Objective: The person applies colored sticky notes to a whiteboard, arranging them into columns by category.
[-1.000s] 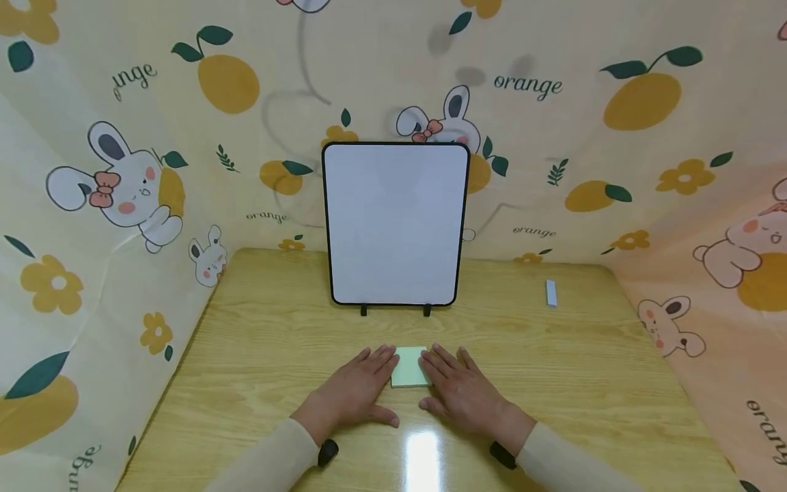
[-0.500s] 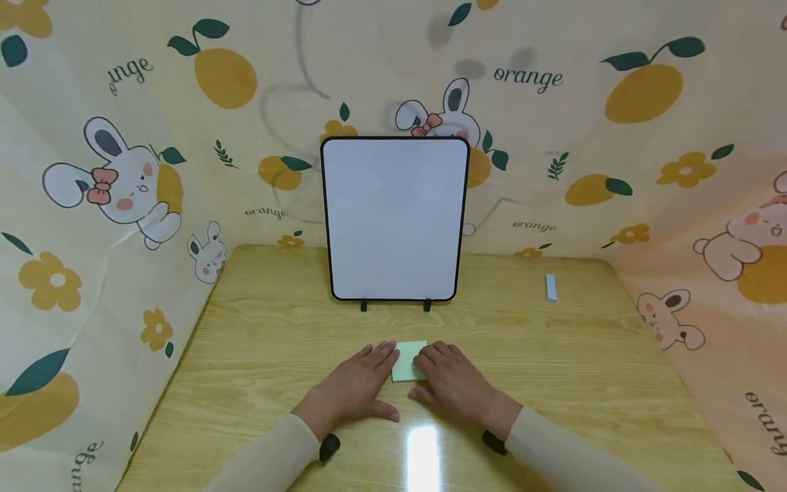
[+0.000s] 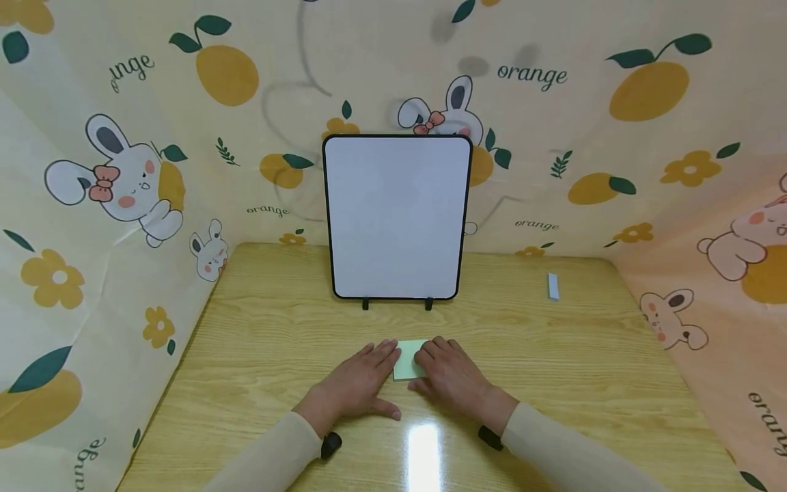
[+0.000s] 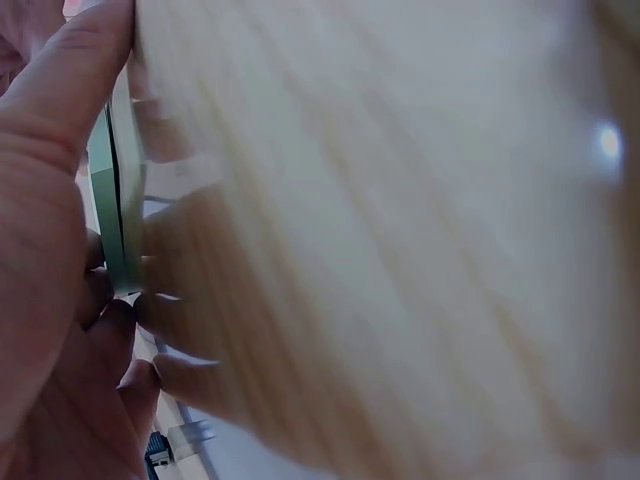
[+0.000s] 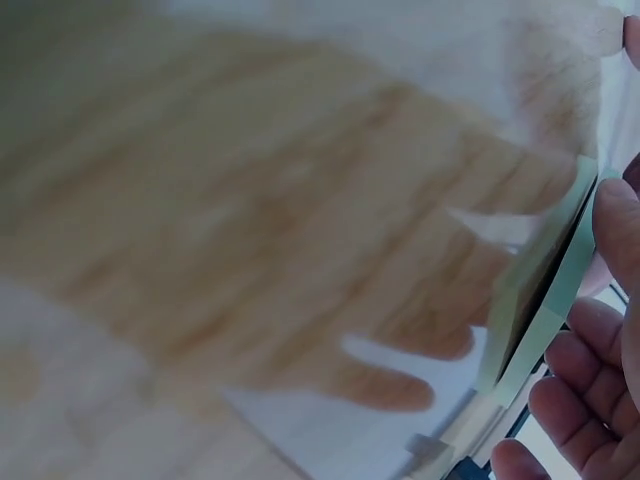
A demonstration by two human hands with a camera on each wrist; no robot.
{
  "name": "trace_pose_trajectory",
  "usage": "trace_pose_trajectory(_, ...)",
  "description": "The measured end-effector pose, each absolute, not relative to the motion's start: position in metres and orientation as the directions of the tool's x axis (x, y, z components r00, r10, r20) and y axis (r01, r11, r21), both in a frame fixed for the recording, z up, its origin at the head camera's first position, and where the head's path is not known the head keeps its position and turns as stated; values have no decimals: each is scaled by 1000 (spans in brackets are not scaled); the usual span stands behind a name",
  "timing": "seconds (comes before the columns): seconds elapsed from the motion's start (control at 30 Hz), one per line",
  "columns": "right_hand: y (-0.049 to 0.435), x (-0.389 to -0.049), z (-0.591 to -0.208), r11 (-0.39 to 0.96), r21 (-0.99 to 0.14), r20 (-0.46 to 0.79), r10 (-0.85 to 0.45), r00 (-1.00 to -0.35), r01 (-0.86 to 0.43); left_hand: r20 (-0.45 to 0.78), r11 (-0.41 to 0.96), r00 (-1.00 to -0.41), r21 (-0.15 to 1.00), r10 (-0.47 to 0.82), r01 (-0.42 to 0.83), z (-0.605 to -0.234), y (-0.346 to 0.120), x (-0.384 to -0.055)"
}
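Note:
A light green sticky note pad [image 3: 407, 360] lies flat on the wooden table in front of the person. My left hand [image 3: 355, 384] rests palm down, its straight fingertips touching the pad's left edge and the thumb spread apart. From the other side, my right hand [image 3: 458, 380] curls its fingers over the pad's right edge, with the thumb close to the near corner. In the right wrist view, the thumb [image 5: 618, 225] is at the side of the pad [image 5: 560, 285], with bent fingers behind. The left wrist view shows the pad [image 4: 106, 200] edge-on beside the left hand.
Behind the pad, a blank white board [image 3: 396, 215] with a black frame stands upright on small black feet. A small pale blue strip [image 3: 553, 287] lies at the back right of the table [image 3: 277, 307]. Printed cloth [image 3: 553, 130] walls in the back and sides.
My right hand has moved slightly left over the pad, and its fingers have gone from straight to curled at the right edge. The left hand stays put. The head view has tilted slightly.

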State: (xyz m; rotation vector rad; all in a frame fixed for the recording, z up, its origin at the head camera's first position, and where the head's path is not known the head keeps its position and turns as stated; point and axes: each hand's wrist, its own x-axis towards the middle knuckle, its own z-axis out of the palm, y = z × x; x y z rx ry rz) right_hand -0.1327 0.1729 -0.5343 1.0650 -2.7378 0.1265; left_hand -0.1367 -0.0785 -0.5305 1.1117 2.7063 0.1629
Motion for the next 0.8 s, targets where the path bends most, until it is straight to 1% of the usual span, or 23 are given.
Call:
trace_pose_trajectory(0.4,172,-134,-534,746,-8,230,-647,-727,-666,-173,715,-695,201,698,669,-530,-79,-137)
trace_pose_trajectory(0.73,173,-134,-534,739,-2,285,-645,-709,-673,-184,720,-696,211,694,662,-527,-80,-136)
trace_pose_trajectory(0.8,173,-134,-534,742,-6,279,-643,-713,-671,-183,720,-697,217,693,659,-527,-80,-136)
